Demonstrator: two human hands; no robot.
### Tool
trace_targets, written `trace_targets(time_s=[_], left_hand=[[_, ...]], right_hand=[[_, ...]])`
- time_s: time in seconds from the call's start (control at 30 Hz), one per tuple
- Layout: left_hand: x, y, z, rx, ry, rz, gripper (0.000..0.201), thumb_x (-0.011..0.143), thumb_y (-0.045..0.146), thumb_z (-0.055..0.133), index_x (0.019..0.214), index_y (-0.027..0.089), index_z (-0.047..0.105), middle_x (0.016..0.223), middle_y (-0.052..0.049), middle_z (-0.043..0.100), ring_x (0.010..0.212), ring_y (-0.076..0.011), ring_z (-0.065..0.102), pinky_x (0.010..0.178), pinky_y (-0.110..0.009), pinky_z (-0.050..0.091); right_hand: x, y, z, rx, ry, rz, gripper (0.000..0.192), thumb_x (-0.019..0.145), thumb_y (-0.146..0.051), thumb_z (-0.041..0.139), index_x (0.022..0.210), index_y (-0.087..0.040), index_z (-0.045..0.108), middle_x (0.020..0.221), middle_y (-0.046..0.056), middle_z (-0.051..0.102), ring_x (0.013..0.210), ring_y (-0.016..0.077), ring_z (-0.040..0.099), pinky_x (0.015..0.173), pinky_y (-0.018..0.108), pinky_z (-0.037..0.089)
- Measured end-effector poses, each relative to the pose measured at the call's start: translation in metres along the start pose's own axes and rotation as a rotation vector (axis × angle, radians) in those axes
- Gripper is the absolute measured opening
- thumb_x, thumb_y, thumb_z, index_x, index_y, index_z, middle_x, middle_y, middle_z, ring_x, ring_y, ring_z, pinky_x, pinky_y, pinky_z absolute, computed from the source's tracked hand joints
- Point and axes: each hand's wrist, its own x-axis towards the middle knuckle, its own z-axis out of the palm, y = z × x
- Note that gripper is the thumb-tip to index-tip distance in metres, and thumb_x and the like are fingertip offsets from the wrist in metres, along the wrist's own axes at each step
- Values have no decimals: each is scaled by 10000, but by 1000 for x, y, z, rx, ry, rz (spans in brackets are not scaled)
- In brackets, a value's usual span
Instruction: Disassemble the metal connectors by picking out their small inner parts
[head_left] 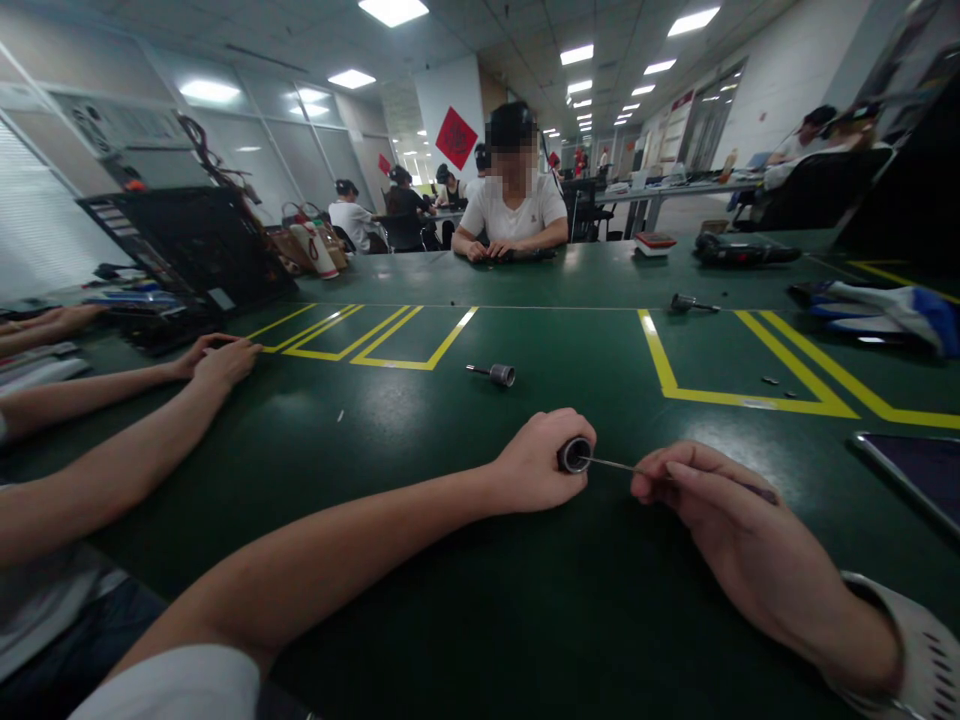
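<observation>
Bright ceiling panels (pixel 393 10) toward twelve o'clock leave soft glare on the tabletop (pixel 390 400). Edges bow strongly; corners look dim and smeared.

Dark green work table (pixel 420 520) with yellow tape outlines, loose parts scattered on it.

Yellow rectangles (pixel 375 340) left of centre, a larger yellow box (pixel 739 398) right. A small metal socket with pin (pixel 495 374) lies mid-table between them. Another small metal part (pixel 686 303) sits at the far top of the right box, tiny bits (pixel 780 383) inside it. Blue and white cloth (pixel 877 310) at the right edge, tablet corner (pixel 911 475) near right. Black open case (pixel 187 250) far left, red-topped box (pixel 655 243) and black tool (pixel 742 250) at the far side.
</observation>
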Motion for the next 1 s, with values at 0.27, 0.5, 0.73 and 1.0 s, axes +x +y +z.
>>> trace_targets(time_s=[0.27, 0.5, 0.73, 1.0], left_hand=[[2, 11, -5, 195, -173, 15, 195, 864, 333, 455, 885, 165, 552, 845, -20, 552, 755, -139, 499, 699, -288, 360], [-1, 27, -1, 670, -209, 250, 208, 871, 289, 428, 777, 168, 569, 756, -31, 522, 657, -150, 438, 620, -307, 280], [0, 31, -1, 833, -204, 449, 224, 868, 298, 426, 788, 159, 583, 776, -44, 539, 659, -165, 437, 622, -322, 274], [-1, 25, -1, 690, -170, 355, 329, 895, 395, 367, 818, 156, 579, 803, -45, 535, 698, -167, 451, 648, -320, 296]], right_hand=[[5, -2, -4, 103, 212, -57, 174, 706, -364, 602, 616, -219, 638, 653, 28, 566, 639, 168, 517, 591, 302, 429], [6, -1, -1, 165, 247, -37, 123, 681, -341, 643, 671, -218, 636, 700, 12, 587, 686, 159, 526, 599, 285, 428], [8, 0, -1, 164, 240, -26, 119, 699, -333, 642, 681, -215, 633, 704, 7, 592, 690, 154, 518, 607, 289, 412], [9, 2, -2, 145, 241, -38, 112, 715, -315, 629, 686, -208, 627, 719, 15, 594, 704, 161, 516, 613, 289, 405]])
